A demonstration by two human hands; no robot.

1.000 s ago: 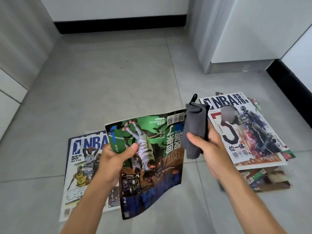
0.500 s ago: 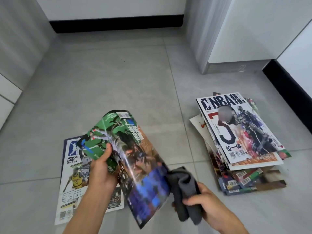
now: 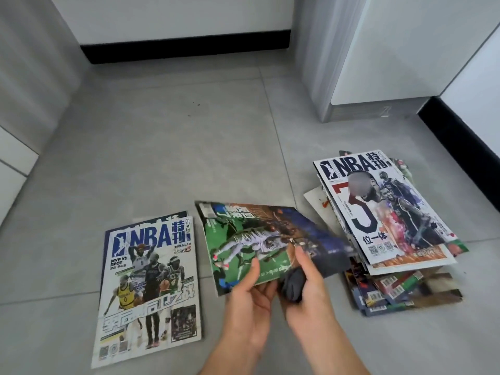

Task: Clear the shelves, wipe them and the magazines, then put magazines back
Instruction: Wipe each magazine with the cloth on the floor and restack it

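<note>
On the left, a wiped-looking magazine (image 3: pixel 148 290) is lying flat on the floor (image 3: pixel 167 147), covering another beneath it whose dark edge is peeking out at the top. Just right of it, the green magazine (image 3: pixel 259 239) is hanging in the air above the floor, tilted and sagging, its far corner drooping toward the stack (image 3: pixel 389 234) on the right. The left hand (image 3: pixel 249 301) is gripping the near edge of this magazine, thumb pressing on the cover and the other fingers curling underneath. Beside it and touching it, the right hand (image 3: pixel 308 296) is pinching the same edge with its forefinger on top while its remaining fingers are bunching a grey cloth (image 3: pixel 292 285) against the palm. Farther right, the stack is sitting crookedly on the floor, its top magazine sliding off square and several lower ones fanning out toward the near side. By my judgement, the person is turning or setting down the green magazine between wipes, and most of the stack is probably waiting its turn. The risks are lying mainly in that limp grip: holding a floppy magazine by one edge is inviting pages to fold or tear, and the cover could crease if it is dropped flat onto the left pile carelessly. The drooping corner could also be brushing the leaning stack and nudging its top magazine off. With the cloth crammed in the same hand, it could be slipping out mid-move.
</note>
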